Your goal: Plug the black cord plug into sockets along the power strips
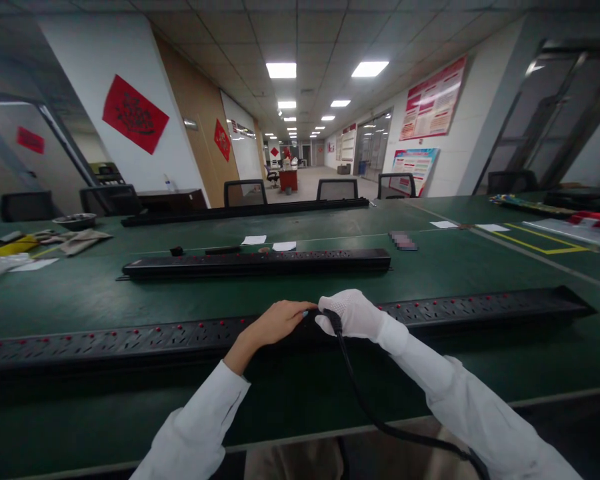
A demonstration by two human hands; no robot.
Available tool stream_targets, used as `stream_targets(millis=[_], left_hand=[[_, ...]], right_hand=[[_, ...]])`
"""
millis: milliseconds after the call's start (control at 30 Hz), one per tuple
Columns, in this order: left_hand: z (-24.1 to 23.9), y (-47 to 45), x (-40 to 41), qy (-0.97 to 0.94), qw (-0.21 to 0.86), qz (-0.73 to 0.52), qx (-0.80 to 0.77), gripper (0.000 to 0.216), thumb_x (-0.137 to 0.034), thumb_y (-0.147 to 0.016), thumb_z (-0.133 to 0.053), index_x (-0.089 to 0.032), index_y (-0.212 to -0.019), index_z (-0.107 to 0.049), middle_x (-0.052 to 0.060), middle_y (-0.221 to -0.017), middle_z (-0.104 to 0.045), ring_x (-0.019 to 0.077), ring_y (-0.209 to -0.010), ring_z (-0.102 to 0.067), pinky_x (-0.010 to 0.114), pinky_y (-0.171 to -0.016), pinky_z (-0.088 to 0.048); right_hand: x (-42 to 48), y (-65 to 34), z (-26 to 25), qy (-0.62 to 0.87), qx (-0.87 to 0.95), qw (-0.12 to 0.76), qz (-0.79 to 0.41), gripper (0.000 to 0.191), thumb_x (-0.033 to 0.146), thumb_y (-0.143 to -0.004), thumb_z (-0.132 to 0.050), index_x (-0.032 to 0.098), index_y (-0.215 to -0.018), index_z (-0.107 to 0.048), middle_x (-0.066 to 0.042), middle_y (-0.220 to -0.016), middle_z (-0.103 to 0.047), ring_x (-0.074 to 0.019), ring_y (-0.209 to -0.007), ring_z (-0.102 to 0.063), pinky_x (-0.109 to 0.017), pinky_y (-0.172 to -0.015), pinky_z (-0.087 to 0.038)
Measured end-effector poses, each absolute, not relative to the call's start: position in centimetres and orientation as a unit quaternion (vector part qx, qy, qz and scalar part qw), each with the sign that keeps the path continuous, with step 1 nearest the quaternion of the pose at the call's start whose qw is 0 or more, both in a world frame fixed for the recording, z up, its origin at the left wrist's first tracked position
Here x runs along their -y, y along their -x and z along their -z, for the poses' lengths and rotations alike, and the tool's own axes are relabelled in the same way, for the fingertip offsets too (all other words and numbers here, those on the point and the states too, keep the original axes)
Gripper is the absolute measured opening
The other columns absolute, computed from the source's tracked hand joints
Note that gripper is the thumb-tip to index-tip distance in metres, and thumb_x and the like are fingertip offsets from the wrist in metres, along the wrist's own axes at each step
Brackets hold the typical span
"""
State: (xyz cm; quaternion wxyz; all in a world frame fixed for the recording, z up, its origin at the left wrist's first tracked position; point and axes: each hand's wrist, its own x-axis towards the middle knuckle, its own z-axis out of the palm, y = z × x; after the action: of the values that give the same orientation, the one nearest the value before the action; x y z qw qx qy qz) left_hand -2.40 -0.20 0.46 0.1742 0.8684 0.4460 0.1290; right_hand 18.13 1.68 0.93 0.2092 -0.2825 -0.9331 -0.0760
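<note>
A long black power strip (480, 308) with red dots lies across the near part of the green table (280, 393). My left hand (276, 323), bare, rests flat on top of the strip near its middle, fingers stretched out. My right hand (353, 315), in a white glove, is closed on a black plug at the strip, right beside the left hand. A black cable (365, 407) runs from that plug down over the table's front edge toward me.
A second black power strip (257, 262) lies further back, a third (245, 211) at the far edge with several chairs (245, 192) behind. Paper slips (254, 240), cloths and a bowl (74, 221) sit at the left, taped yellow markings (545, 243) at the right.
</note>
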Motion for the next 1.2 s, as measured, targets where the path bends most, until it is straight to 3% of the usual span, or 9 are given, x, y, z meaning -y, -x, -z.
stream_targets(millis=[1200], left_hand=[[-0.68,2.5,0.49,-0.859,0.203,-0.147,-0.446,0.037,-0.02,-0.087,-0.03,-0.026,-0.12,-0.046,-0.002,-0.121,-0.053,0.0129,-0.111,-0.048,0.028,-0.097,-0.033]], right_hand=[[-1.77,-18.31,-0.96,0.277,0.934,0.213,0.079,0.026,0.037,-0.081,-0.038,0.018,-0.076,-0.055,-0.001,-0.059,-0.057,-0.0089,-0.055,-0.051,-0.019,-0.054,-0.031]])
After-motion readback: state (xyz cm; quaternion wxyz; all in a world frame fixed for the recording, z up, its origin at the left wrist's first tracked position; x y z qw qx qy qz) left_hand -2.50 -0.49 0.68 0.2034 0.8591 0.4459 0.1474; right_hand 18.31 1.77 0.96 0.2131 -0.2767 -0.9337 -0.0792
